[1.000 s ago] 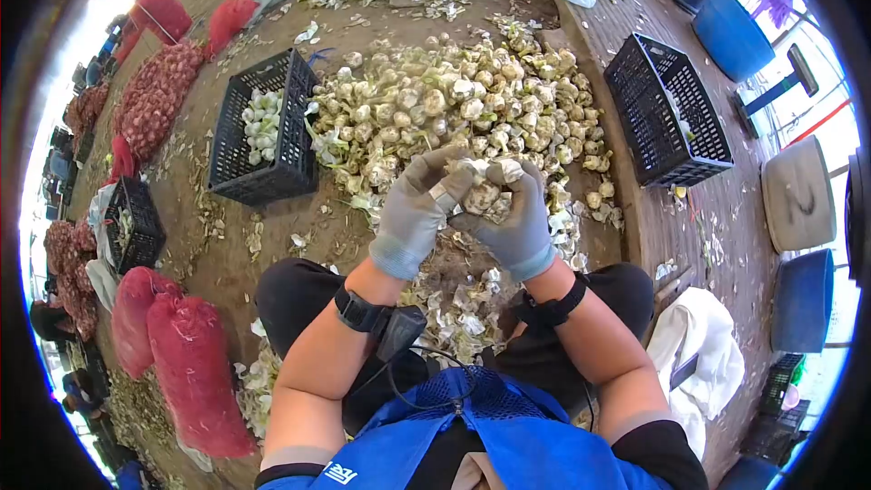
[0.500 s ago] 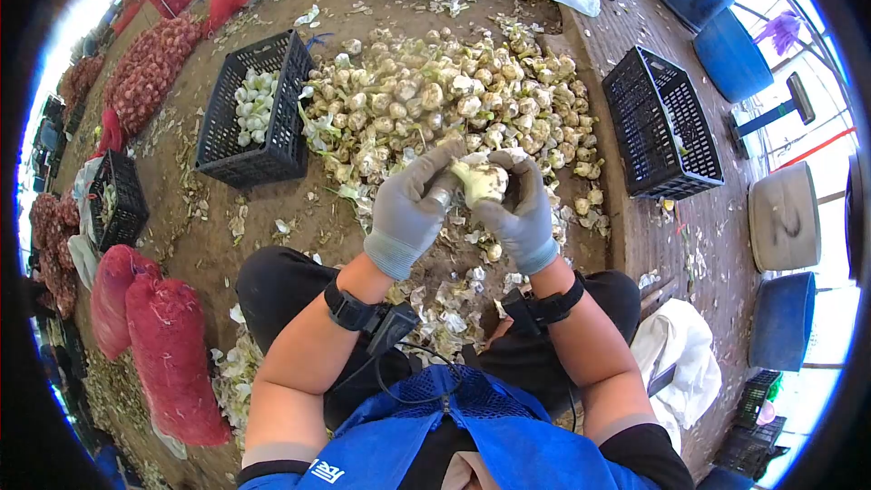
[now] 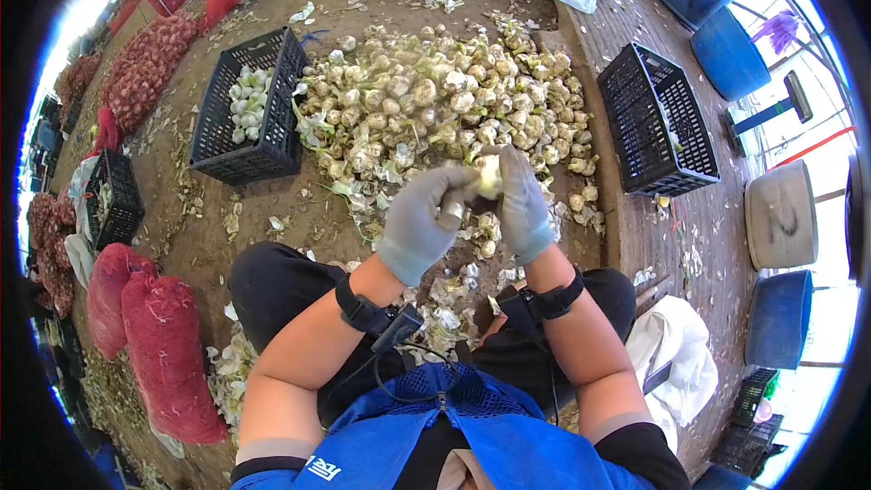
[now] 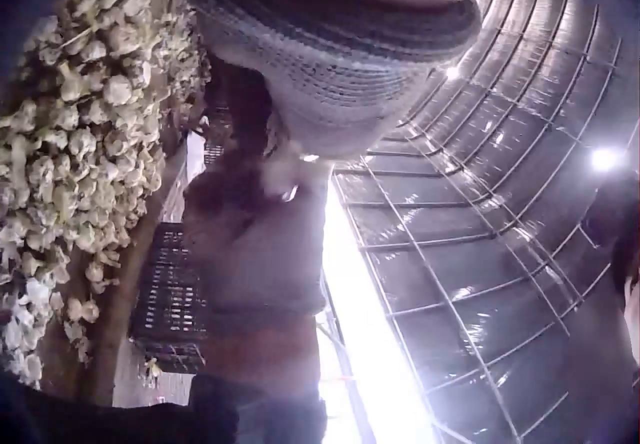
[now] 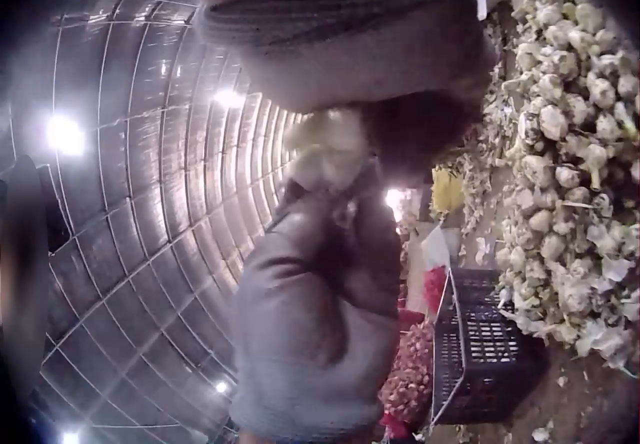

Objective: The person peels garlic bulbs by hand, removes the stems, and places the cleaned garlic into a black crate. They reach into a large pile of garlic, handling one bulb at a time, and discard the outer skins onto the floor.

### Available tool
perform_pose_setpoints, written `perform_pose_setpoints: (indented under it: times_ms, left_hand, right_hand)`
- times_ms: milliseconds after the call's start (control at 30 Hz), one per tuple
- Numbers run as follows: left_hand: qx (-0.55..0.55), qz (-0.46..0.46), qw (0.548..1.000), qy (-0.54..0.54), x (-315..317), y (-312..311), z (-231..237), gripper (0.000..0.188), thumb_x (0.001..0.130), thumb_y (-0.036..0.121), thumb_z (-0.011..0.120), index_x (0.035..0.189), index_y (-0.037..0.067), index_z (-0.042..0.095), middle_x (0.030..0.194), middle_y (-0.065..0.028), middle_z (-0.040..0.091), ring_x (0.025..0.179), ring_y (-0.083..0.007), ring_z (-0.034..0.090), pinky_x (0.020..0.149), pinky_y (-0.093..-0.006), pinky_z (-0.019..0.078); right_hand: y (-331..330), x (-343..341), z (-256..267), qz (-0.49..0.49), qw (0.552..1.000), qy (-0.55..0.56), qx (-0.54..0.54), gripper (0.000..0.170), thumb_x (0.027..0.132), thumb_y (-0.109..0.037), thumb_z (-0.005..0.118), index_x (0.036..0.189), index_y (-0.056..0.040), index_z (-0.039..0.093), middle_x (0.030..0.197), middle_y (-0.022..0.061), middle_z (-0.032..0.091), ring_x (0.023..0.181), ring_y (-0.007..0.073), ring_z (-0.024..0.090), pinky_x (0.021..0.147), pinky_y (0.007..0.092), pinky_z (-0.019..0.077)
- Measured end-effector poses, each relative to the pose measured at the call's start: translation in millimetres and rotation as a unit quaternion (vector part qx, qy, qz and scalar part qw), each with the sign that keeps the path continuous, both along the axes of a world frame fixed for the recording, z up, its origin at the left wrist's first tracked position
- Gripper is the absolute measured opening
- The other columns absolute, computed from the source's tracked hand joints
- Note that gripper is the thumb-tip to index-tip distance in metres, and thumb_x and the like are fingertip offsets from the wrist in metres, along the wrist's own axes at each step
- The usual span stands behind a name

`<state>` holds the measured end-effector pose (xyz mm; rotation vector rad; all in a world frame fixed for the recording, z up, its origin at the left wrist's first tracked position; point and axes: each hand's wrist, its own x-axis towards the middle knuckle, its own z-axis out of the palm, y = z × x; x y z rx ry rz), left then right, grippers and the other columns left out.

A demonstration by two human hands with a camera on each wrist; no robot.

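In the head view a pale garlic bulb (image 3: 490, 178) is held up between two gloved hands, over the near edge of a heap of garlic bulbs (image 3: 408, 91). My right hand (image 3: 523, 204) grips it from the right, its fingers stretched up along that side and hiding part of it. From the left, the fingertips of my left hand (image 3: 419, 220) pinch at the bulb, with the thumb bent below. A greyish cylindrical piece shows at that thumb. The right wrist view shows the bulb (image 5: 330, 149) as a blurred whitish shape between the gloves.
Left of the heap stands a black crate (image 3: 245, 161) holding white bulbs (image 3: 250, 104); another black crate (image 3: 658, 127) stands on boards at the right. Loose skins (image 3: 445, 313) litter the floor between the knees. Red net sacks (image 3: 172, 354) lie at the left, a white cloth (image 3: 676, 363) at the right.
The bulb has been turned between the hands and raised slightly. My right fingers have straightened upward, and the left hand has shifted a little right and down. The whole head view has drifted slightly.
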<state>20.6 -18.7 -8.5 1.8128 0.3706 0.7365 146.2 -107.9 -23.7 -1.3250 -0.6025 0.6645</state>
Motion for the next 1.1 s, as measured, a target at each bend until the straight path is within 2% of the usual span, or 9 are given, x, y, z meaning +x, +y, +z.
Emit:
perform_pose_setpoints:
  times_ms: [133, 300, 400, 467, 533, 600, 733, 1000, 1100]
  left_hand:
    - [-0.207, -0.101, 0.972, 0.047, -3, 8, 19, 0.028, 0.082, -0.011, 0.043, 0.101, -0.001, 0.06, 0.095, -0.0067, 0.064, 0.085, -0.011, 0.059, 0.077, -0.0246, 0.0485]
    - [-0.175, -0.007, 0.984, -0.032, -4, 64, 3, 0.029, 0.079, -0.009, 0.043, 0.099, 0.003, 0.061, 0.091, -0.0069, 0.064, 0.08, -0.0166, 0.06, 0.079, -0.0271, 0.0484]
    - [0.089, 0.038, 0.97, 0.224, -14, 73, 4, 0.035, 0.077, -0.006, 0.046, 0.105, 0.008, 0.06, 0.102, -0.0122, 0.064, 0.095, -0.0245, 0.06, 0.088, -0.0302, 0.0458]
    - [0.453, 0.067, 0.811, 0.365, -22, 57, -9, 0.033, 0.078, 0.001, 0.051, 0.106, 0.012, 0.063, 0.115, -0.0161, 0.059, 0.099, -0.0285, 0.06, 0.082, -0.0312, 0.0476]
    - [0.365, 0.006, 0.854, 0.371, -16, 52, 6, 0.039, 0.073, 0.001, 0.056, 0.11, 0.011, 0.062, 0.124, -0.0162, 0.055, 0.105, -0.0263, 0.058, 0.082, -0.0323, 0.0475]
    - [0.099, -0.164, 0.973, 0.131, -12, 47, 16, 0.04, 0.072, -0.002, 0.055, 0.109, 0.01, 0.061, 0.125, -0.0128, 0.055, 0.118, -0.0285, 0.05, 0.094, -0.034, 0.0429]
    - [0.204, -0.105, 0.969, 0.09, -7, 29, 20, 0.029, 0.072, 0.008, 0.065, 0.101, 0.007, 0.063, 0.106, -0.0138, 0.063, 0.095, -0.0328, 0.06, 0.085, -0.0365, 0.0471]
    - [0.355, -0.02, 0.934, 0.038, -5, 29, 5, 0.024, 0.079, 0.019, 0.066, 0.098, 0.005, 0.061, 0.088, -0.0128, 0.065, 0.083, -0.0314, 0.062, 0.075, -0.0387, 0.0489]
    - [0.1, -0.042, 0.988, 0.11, -4, 31, 12, 0.02, 0.083, 0.012, 0.062, 0.1, 0.003, 0.059, 0.087, -0.0154, 0.064, 0.079, -0.0282, 0.062, 0.07, -0.0336, 0.0482]
  right_hand:
    - [-7, 3, 24, 0.036, 0.995, 0.059, -0.065, 0.054, 0.097, -0.049, 0.038, 0.103, -0.0006, 0.061, 0.081, 0.0025, 0.061, 0.071, 0.0076, 0.054, 0.065, 0.0224, 0.045]
    - [-23, 2, 33, 0.199, 0.977, 0.074, -0.024, 0.063, 0.096, -0.051, 0.035, 0.127, 0.0023, 0.048, 0.094, 0.0048, 0.062, 0.074, 0.0068, 0.055, 0.065, 0.0217, 0.0455]
    - [-23, 3, 24, 0.248, 0.961, 0.114, 0.047, 0.065, 0.097, -0.048, 0.033, 0.137, 0.0036, 0.035, 0.103, 0.0057, 0.06, 0.076, 0.006, 0.055, 0.066, 0.0208, 0.0454]
    - [-21, 2, 29, 0.186, 0.981, 0.053, 0.001, 0.061, 0.099, -0.043, 0.036, 0.137, 0.0051, 0.035, 0.102, 0.0036, 0.059, 0.077, 0.0066, 0.054, 0.068, 0.0222, 0.0451]
    - [-15, 12, 17, 0.216, 0.959, 0.183, 0.023, 0.053, 0.099, -0.038, 0.037, 0.133, 0.0024, 0.042, 0.102, 0.005, 0.062, 0.085, 0.0115, 0.057, 0.073, 0.0272, 0.0462]
    - [-15, 5, 18, 0.081, 0.968, -0.2, -0.125, 0.049, 0.098, -0.039, 0.038, 0.126, -0.0002, 0.05, 0.103, 0.0126, 0.064, 0.092, 0.0226, 0.061, 0.078, 0.0327, 0.0463]
    - [-13, 2, 20, 0.007, 0.951, -0.258, -0.173, 0.054, 0.096, -0.046, 0.039, 0.119, 0.0016, 0.052, 0.095, 0.0242, 0.063, 0.09, 0.0399, 0.06, 0.079, 0.0386, 0.0465]
    - [-9, -2, 14, 0.045, 0.952, -0.271, -0.134, 0.061, 0.095, -0.051, 0.039, 0.127, 0.0007, 0.047, 0.098, 0.02, 0.064, 0.092, 0.028, 0.062, 0.079, 0.0344, 0.0464]
    - [-12, -4, 23, 0.133, 0.974, -0.153, -0.102, 0.065, 0.094, -0.052, 0.041, 0.135, -0.0014, 0.04, 0.106, 0.0142, 0.063, 0.097, 0.0187, 0.058, 0.083, 0.0306, 0.0448]
